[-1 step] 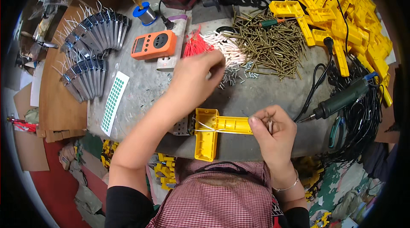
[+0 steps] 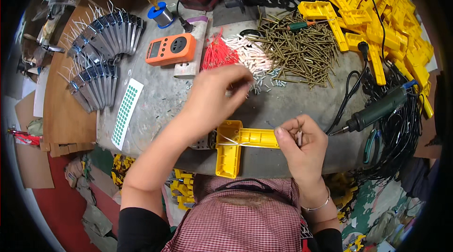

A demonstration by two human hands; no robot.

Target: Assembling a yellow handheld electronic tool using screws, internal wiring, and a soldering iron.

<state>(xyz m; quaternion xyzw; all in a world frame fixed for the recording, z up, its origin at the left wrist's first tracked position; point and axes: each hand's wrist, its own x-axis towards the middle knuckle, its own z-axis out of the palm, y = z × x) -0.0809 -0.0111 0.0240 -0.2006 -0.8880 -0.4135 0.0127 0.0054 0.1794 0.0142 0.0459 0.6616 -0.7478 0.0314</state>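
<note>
In front of me lies a yellow L-shaped plastic housing [image 2: 228,162], its hollow side up. A thin white wire [image 2: 231,143] runs across its wider part and along the narrow arm toward my right hand [image 2: 304,146]. That hand is closed at the arm's end, with a small pale tubular piece [image 2: 299,137] showing between its fingers. My left hand [image 2: 219,91] hangs above the housing, its fingers curled together, hiding anything they hold. Just beyond it are small silver screws [image 2: 266,82], a heap of white-pink sleeves [image 2: 252,54] and red pieces [image 2: 219,54].
Long brass-coloured screws [image 2: 302,49] are heaped beyond, beside piled yellow housings [image 2: 396,30]. A dark green power screwdriver [image 2: 377,110], pliers [image 2: 373,146] and black cables [image 2: 396,143] lie right. An orange meter [image 2: 171,49], solder spool [image 2: 161,15] and metal parts [image 2: 101,82] are left.
My left hand has drawn slightly back toward me and right, away from the red pieces, uncovering more of them. My right hand and the housing are almost unmoved.
</note>
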